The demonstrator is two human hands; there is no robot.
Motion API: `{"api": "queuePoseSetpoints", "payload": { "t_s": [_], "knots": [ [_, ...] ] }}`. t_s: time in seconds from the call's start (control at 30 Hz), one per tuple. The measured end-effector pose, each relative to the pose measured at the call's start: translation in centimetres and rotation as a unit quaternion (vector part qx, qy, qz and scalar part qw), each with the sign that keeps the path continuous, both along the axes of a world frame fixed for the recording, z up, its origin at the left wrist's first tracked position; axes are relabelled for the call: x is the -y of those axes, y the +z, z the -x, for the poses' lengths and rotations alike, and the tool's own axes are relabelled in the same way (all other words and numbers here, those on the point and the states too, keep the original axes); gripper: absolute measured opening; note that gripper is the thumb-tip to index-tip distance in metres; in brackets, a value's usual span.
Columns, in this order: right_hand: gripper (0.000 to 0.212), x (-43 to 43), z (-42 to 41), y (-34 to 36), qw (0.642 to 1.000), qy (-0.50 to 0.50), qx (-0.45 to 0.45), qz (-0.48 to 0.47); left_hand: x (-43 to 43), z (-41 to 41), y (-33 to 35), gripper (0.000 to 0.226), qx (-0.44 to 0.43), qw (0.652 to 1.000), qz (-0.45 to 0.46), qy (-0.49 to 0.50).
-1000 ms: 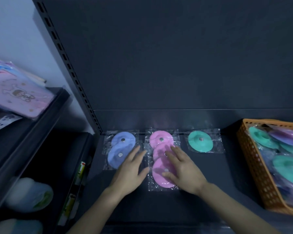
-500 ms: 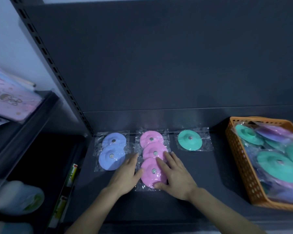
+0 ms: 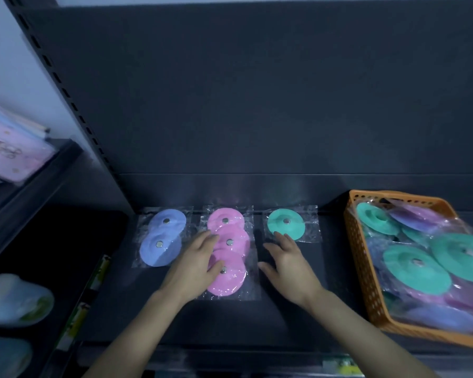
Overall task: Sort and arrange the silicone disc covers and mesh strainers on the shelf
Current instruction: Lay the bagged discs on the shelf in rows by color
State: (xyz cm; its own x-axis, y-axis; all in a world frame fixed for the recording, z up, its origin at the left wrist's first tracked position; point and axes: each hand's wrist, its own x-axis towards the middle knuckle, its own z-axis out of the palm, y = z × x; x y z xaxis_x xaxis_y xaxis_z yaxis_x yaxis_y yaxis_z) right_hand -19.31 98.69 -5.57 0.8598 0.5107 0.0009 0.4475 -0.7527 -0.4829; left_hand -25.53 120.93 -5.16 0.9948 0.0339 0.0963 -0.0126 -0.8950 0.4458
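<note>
Two grips, neither clenched: left hand (image 3: 194, 268) lies flat, straight fingers on the pink disc covers (image 3: 228, 242); right hand (image 3: 287, 264) spread on the shelf (image 3: 230, 317), fingertips at the near edge of the teal disc cover (image 3: 286, 223). Laid out so far: two blue disc covers (image 3: 161, 241), three pink, one teal, all bagged, in colour columns. The orange basket (image 3: 358, 255) on the right holds plenty more unsorted. No mesh strainers seen. No legible writing.

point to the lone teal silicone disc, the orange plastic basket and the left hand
lone teal silicone disc (image 3: 279, 225): head view, its flat top
orange plastic basket (image 3: 360, 268): head view, its left wall
left hand (image 3: 192, 268): head view, its back
</note>
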Motion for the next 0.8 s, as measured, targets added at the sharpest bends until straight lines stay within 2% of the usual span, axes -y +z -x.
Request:
{"api": "queuePoseSetpoints", "payload": {
  "t_s": [0.3,0.43,0.53,0.8],
  "knots": [
    [0.039,3.9,1.1,3.2,0.999,-0.048,-0.004,-0.008,4.4,-1.2,1.5,0.053,0.005,0.998,-0.016,-0.067],
    [0.035,6.3,1.8,5.7,0.995,-0.074,0.052,-0.030,6.9,-2.7,2.7,0.054,0.026,0.993,0.007,-0.111],
    [0.027,8.9,2.1,7.2,0.988,-0.122,0.094,-0.027,9.4,-3.6,3.3,0.054,0.036,0.988,0.022,-0.148],
    [0.028,15.9,3.2,8.9,0.962,-0.252,0.099,0.042,14.2,-4.7,3.7,0.058,0.024,0.973,0.061,-0.223]
  ]
}}
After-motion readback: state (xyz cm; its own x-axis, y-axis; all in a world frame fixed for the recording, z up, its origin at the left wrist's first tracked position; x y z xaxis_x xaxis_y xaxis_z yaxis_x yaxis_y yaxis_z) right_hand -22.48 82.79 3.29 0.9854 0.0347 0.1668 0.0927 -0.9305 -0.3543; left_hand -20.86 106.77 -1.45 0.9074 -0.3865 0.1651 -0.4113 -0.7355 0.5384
